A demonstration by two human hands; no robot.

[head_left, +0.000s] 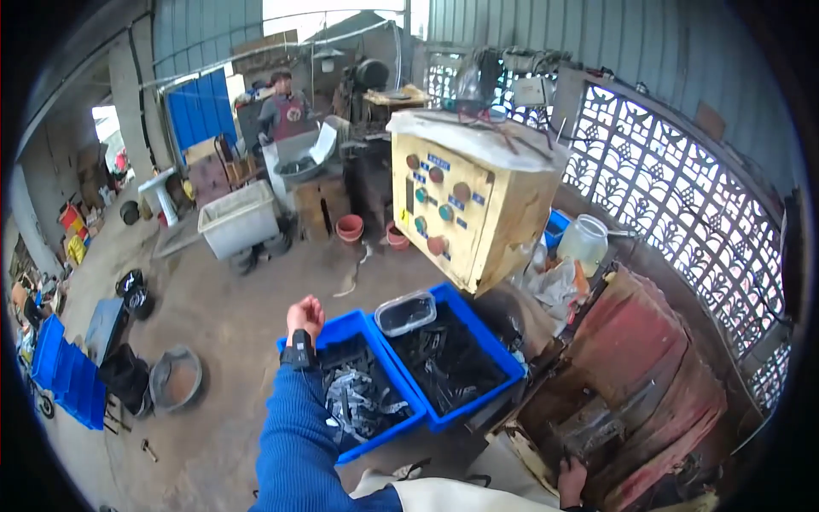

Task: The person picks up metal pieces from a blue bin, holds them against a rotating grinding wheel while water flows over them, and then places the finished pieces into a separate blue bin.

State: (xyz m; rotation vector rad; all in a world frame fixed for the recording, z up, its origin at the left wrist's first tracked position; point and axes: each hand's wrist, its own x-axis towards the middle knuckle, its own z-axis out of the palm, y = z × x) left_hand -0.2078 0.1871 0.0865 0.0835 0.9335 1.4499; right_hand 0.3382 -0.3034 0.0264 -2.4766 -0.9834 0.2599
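A big reddish sheet [653,375] leans up by the machine on the right, maybe to keep dirt off. Next comes the cream control box [469,205], standing up high with its round buttons facing the room, likely so they are easy to reach. A pale plastic sheet [486,141] lies on top of it, perhaps to keep out dust.

Below sit the left blue crate [381,439] and the right blue crate [479,399], side by side, which seems handy for keeping two heaps apart. A clear plastic tub [406,316] rests on the far end of the right one.

The right hand [572,480] is down by a dark metal block [591,431] in the machine. The left hand [306,315] is up over the far left corner of the left crate, fingers bent. Both look small here, so I cannot tell whether either grips anything.

Smallest are the shiny thin strips [363,401], piled loose in the left crate, whose walls stop them spilling.
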